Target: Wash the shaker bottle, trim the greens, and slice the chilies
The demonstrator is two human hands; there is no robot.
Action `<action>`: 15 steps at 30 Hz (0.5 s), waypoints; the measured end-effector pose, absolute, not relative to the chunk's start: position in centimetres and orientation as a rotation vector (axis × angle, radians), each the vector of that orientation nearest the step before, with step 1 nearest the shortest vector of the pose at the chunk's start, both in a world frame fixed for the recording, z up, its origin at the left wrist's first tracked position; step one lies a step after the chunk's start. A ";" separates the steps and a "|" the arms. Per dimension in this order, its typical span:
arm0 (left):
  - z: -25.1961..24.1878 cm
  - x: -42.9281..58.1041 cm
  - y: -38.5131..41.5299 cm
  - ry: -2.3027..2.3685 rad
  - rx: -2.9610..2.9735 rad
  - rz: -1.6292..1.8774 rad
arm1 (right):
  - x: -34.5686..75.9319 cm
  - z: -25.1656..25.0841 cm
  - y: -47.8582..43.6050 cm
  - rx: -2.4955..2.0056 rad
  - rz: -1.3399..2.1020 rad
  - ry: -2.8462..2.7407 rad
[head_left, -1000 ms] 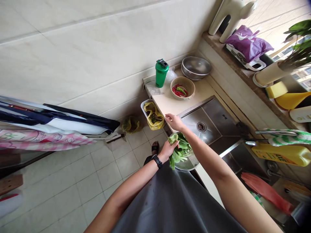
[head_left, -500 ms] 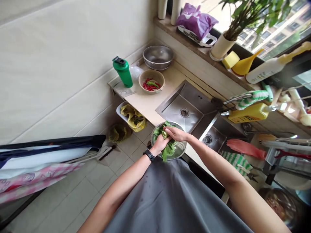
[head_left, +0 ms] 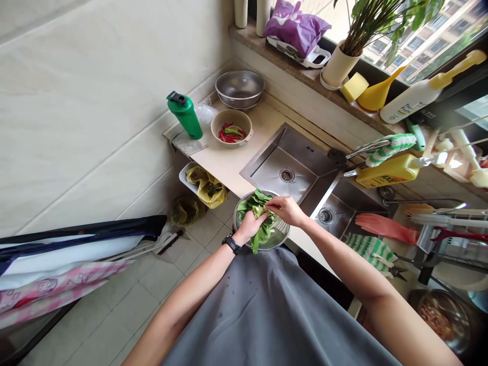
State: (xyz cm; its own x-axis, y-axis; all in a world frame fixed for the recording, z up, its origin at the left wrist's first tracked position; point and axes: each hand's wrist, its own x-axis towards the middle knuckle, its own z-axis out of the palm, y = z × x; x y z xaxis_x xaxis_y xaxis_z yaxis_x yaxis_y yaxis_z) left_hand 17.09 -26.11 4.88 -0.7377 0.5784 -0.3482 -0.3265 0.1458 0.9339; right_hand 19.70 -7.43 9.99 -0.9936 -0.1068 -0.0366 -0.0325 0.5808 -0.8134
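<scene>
Leafy greens (head_left: 256, 216) in a steel mesh colander (head_left: 281, 230) at the edge of the counter (head_left: 244, 162), beside the sink (head_left: 284, 162), none set elsewhere; left hand (head_left: 248, 227) curled over the stalks, fingers closed, right hand (head_left: 285, 211) pinching a leaf between thumb and fingertips; red and green chilies (head_left: 231, 133) farther off in a small tan basket (head_left: 231, 114), untouched

This is a home kitchen, fitted along a window (head_left: 414, 48) with apartment blocks outside. A 2-basin steel sink (head_left: 284, 165) is set into a cream counter (head_left: 229, 160), which holds a basket of red chilies (head_left: 231, 127) and a steel bowl (head_left: 239, 89). Leafy greens (head_left: 256, 218) are at the sink's edge. A bottle of dish soap (head_left: 387, 172), a sponge (head_left: 354, 86), a rubber glove (head_left: 385, 229) and a potted plant (head_left: 381, 20) add to the domestic look, above tiled flooring (head_left: 114, 315).
</scene>
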 end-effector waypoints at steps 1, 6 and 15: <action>4.9 17.1 -26.1 1.746 0.251 1.665 | 19.7 9.9 -7.5 -0.109 -1.371 2.715; 5.0 16.9 -26.2 1.837 0.336 1.592 | 19.0 10.4 -6.9 -0.191 -1.237 2.619; 6.1 16.3 -26.4 2.011 0.540 1.293 | 17.4 11.7 -7.6 -0.493 -0.542 2.497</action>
State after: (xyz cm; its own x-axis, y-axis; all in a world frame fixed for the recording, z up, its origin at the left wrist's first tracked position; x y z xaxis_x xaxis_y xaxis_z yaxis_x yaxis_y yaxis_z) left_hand 16.30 -26.39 6.08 -0.6851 0.6559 -0.3171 -0.0162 0.4214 0.9067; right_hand 17.41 -7.62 11.70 -0.7914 -0.4445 -0.4196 -0.2305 0.8528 -0.4686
